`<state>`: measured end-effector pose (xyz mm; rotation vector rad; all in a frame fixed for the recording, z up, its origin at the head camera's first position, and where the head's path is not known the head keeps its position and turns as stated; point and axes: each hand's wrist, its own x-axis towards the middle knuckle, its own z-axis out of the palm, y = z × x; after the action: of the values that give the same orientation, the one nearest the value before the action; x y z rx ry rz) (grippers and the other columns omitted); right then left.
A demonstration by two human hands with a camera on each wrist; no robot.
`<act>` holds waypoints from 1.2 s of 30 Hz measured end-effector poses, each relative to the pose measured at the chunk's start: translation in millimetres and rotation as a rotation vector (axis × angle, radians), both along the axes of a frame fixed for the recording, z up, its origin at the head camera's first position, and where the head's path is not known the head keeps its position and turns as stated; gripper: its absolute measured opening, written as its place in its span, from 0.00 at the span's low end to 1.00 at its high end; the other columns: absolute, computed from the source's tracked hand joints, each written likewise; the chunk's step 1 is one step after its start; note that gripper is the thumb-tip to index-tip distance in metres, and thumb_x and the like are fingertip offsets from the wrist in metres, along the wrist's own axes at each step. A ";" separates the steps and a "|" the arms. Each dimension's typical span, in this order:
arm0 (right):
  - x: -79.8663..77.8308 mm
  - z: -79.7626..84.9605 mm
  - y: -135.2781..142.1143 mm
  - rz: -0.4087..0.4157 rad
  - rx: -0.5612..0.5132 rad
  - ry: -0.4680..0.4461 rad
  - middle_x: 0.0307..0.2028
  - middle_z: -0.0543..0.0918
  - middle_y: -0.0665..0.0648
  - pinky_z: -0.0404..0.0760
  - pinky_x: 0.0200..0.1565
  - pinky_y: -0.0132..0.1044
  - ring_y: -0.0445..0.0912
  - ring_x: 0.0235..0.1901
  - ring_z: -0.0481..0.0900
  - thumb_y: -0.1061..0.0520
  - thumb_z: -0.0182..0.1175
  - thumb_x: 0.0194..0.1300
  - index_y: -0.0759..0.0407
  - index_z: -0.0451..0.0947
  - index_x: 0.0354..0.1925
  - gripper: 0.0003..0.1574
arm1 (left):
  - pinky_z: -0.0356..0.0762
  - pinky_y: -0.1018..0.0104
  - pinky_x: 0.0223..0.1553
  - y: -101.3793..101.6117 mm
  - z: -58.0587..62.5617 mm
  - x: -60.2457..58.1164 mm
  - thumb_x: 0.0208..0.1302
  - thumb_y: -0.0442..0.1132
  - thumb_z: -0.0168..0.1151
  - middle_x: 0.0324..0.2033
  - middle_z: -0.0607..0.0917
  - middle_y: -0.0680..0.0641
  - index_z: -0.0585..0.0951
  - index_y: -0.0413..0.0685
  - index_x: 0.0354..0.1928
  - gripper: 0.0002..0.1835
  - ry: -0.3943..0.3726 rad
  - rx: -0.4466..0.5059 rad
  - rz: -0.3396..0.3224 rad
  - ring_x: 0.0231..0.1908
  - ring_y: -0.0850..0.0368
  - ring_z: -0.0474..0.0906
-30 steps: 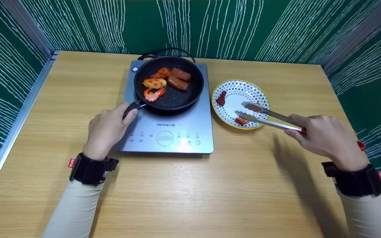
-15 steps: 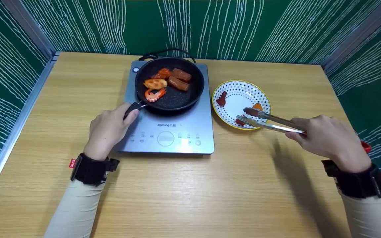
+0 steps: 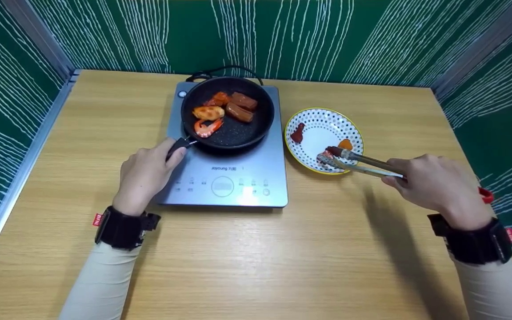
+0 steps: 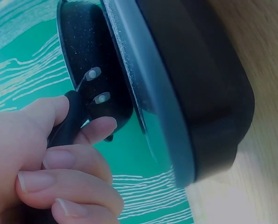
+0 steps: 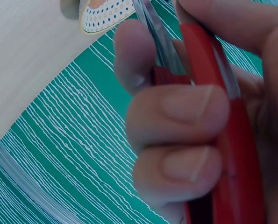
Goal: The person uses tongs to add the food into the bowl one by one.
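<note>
My left hand [image 3: 145, 173] grips the black handle [image 4: 73, 114] of a frying pan [image 3: 238, 138] that sits on an induction cooker [image 3: 256, 171]. Inside the pan lie a shrimp [image 3: 207, 129], two brown sausage pieces [image 3: 240, 112], a browned yellow piece [image 3: 208, 112] and a red-orange piece [image 3: 218, 98]. My right hand [image 3: 436, 184] holds metal tongs [image 3: 374, 163] by their red handles [image 5: 239, 163]. The tong tips are close around a reddish food piece [image 3: 326, 155] at the near side of a dotted plate [image 3: 316, 138], partly hiding it.
On the plate also lie a dark red drumstick-shaped piece [image 3: 298, 133] and an orange piece [image 3: 345, 144]. The plate stands right of the cooker on a wooden table [image 3: 247, 258]. A black cord [image 3: 234, 67] runs behind the pan. Green walls [image 3: 282, 40] with white streaks enclose the table.
The tong tips have drawn together around the reddish piece and shifted slightly; the orange piece behind them has come into view. My left hand and the pan stay practically still.
</note>
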<state>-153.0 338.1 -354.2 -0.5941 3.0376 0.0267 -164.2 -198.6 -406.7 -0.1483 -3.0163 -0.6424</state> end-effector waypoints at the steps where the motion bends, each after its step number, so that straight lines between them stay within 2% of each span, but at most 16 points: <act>1: -0.7 -1.6 0.2 0.010 0.002 0.024 0.17 0.66 0.49 0.61 0.21 0.40 0.46 0.17 0.64 0.47 0.69 0.73 0.53 0.83 0.43 0.12 | 0.60 0.56 0.25 0.0 -0.2 0.0 0.83 0.57 0.54 0.26 0.75 0.43 0.76 0.50 0.48 0.17 0.004 -0.003 0.000 0.27 0.42 0.75; 7: -6.4 -11.9 0.0 0.023 0.008 0.116 0.16 0.65 0.49 0.59 0.20 0.40 0.47 0.17 0.63 0.47 0.72 0.70 0.54 0.84 0.44 0.14 | 0.60 0.55 0.24 0.1 -0.6 0.4 0.82 0.57 0.54 0.24 0.73 0.43 0.75 0.50 0.47 0.17 0.020 -0.017 0.000 0.26 0.41 0.75; 13: -8.3 -16.6 0.1 0.010 -0.003 0.121 0.16 0.67 0.49 0.60 0.21 0.41 0.47 0.17 0.64 0.46 0.72 0.70 0.56 0.84 0.46 0.16 | 0.60 0.55 0.25 0.4 -0.5 0.1 0.83 0.57 0.53 0.27 0.76 0.42 0.76 0.51 0.49 0.17 -0.001 -0.004 0.001 0.28 0.40 0.75; 21: -2.6 -17.5 -2.7 -0.008 0.006 0.134 0.16 0.67 0.51 0.63 0.20 0.41 0.48 0.17 0.64 0.47 0.74 0.68 0.58 0.85 0.49 0.19 | 0.60 0.56 0.26 0.7 -0.2 0.0 0.83 0.57 0.53 0.27 0.76 0.42 0.76 0.51 0.49 0.18 -0.004 -0.006 0.002 0.28 0.41 0.75; 27: -2.6 -20.3 -3.4 -0.015 0.009 0.122 0.17 0.68 0.51 0.64 0.20 0.41 0.49 0.17 0.64 0.47 0.73 0.69 0.58 0.85 0.49 0.18 | 0.60 0.56 0.26 0.4 -1.2 0.0 0.83 0.57 0.53 0.27 0.75 0.43 0.76 0.50 0.48 0.17 -0.008 -0.004 0.003 0.27 0.42 0.74; 36: -1.6 -25.3 1.9 0.038 -0.004 0.195 0.16 0.64 0.50 0.59 0.19 0.40 0.48 0.16 0.62 0.48 0.72 0.70 0.56 0.83 0.45 0.14 | 0.62 0.53 0.23 -0.5 -2.0 0.1 0.83 0.57 0.54 0.25 0.76 0.41 0.76 0.50 0.47 0.17 0.031 -0.024 0.001 0.27 0.40 0.76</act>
<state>-154.5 339.9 -379.5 -0.6890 3.2139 0.0848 -164.1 -199.1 -408.6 -0.1563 -2.9948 -0.5985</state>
